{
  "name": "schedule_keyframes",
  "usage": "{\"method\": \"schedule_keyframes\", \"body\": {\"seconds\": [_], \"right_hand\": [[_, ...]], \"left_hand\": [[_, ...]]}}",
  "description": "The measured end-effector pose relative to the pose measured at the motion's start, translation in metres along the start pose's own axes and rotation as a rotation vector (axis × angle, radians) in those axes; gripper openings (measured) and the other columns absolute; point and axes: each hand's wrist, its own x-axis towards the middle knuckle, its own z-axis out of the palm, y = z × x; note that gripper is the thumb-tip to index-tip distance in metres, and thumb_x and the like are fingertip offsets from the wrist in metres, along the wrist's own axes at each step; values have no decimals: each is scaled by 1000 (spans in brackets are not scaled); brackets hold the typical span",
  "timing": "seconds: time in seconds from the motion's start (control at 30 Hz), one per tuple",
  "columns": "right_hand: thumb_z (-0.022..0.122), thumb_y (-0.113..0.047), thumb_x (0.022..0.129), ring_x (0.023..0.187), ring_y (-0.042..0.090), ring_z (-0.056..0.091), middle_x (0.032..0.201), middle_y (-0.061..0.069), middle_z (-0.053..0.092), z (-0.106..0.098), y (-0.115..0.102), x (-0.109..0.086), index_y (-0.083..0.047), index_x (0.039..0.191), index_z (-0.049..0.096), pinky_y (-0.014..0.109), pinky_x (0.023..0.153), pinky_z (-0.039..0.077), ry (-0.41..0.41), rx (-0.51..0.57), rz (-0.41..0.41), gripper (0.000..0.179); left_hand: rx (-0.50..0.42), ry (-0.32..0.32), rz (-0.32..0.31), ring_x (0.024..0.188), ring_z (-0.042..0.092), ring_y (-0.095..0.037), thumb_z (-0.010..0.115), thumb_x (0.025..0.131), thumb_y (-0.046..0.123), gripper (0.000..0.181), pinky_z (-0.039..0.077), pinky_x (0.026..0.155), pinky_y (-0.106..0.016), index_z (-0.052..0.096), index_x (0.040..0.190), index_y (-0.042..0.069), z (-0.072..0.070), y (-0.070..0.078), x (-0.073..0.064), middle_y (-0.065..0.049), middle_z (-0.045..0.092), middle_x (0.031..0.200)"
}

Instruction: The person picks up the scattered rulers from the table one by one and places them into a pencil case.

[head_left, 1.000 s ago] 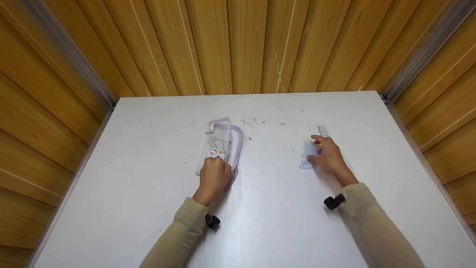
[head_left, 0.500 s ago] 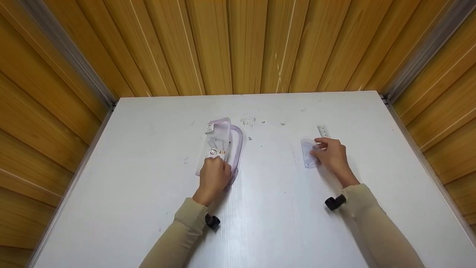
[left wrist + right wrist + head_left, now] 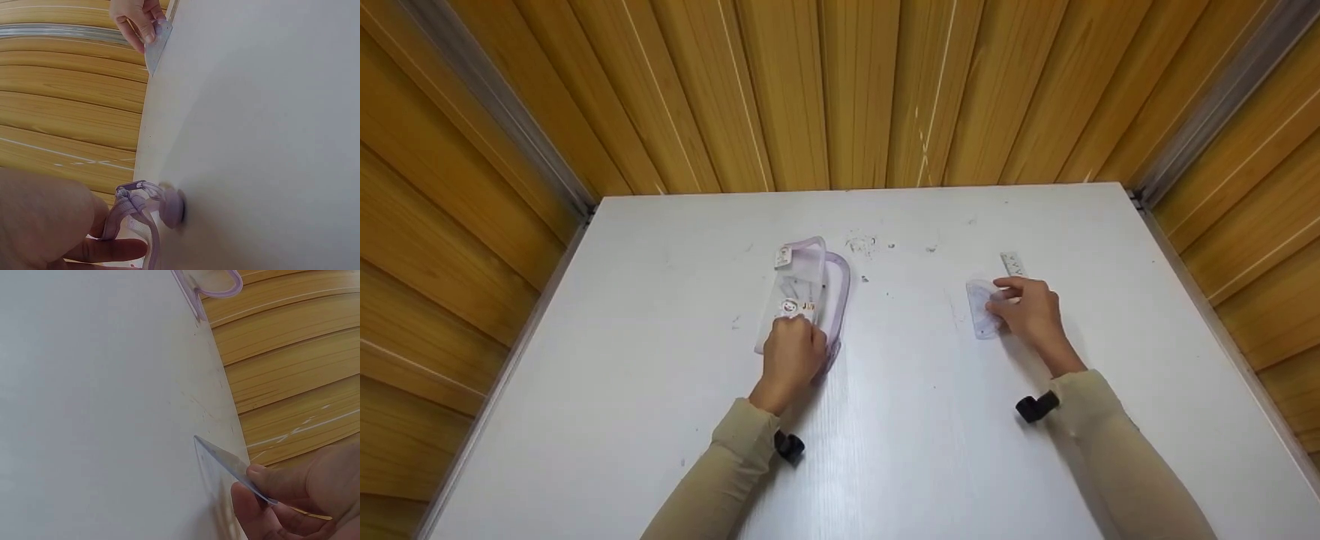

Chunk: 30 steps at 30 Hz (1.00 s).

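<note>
A clear pencil pouch (image 3: 804, 279) with purple edging lies at the middle left of the table, its purple-edged side standing open. My left hand (image 3: 793, 352) grips the pouch's near end; in the left wrist view, purple zip trim (image 3: 128, 209) passes by the fingers. Off to the right, my right hand (image 3: 1033, 315) pinches a translucent bluish protractor (image 3: 981, 311) between thumb and fingers. The right wrist view has this protractor (image 3: 228, 464) tilted, its far corner close to the tabletop. A small pale ruler (image 3: 1012, 263) lies just beyond the right hand, partly hidden by it.
The white table (image 3: 885, 435) carries dark scuffs and specks around its middle. Wood-patterned panels (image 3: 855, 97) rise behind it and on both sides. Black wrist cameras (image 3: 1037, 407) sit at the sleeve cuffs.
My right hand has shifted slightly right and turned the protractor, which stood at another angle a second ago. Over the last half second both hands barely move. The left hand and pouch stay put.
</note>
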Motion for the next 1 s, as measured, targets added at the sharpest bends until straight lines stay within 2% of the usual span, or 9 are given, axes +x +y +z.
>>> {"method": "schedule_keyframes", "body": {"seconds": [0.37,0.6,1.0], "right_hand": [[73,-5,92,71,18,69,119,22,67,-5,-4,0,0,136,62,29,61,58,-14,26,14,46],[73,-5,93,76,20,69,118,23,67,-9,-12,4,0,137,61,30,65,59,-21,16,-4,46],[72,-1,91,71,15,71,114,22,70,-7,-22,12,2,134,62,33,64,60,-23,18,-71,45]], "left_hand": [[9,2,-10,61,58,-29,64,86,4,31,51,54,-47,54,56,7,-1,1,-1,-16,61,66],[-11,0,-11,60,57,-29,63,86,4,34,51,54,-48,52,54,8,-1,1,-1,-15,60,64],[-14,-11,-13,58,51,-23,61,85,2,36,49,50,-44,44,54,12,-2,1,0,-12,57,62]]}}
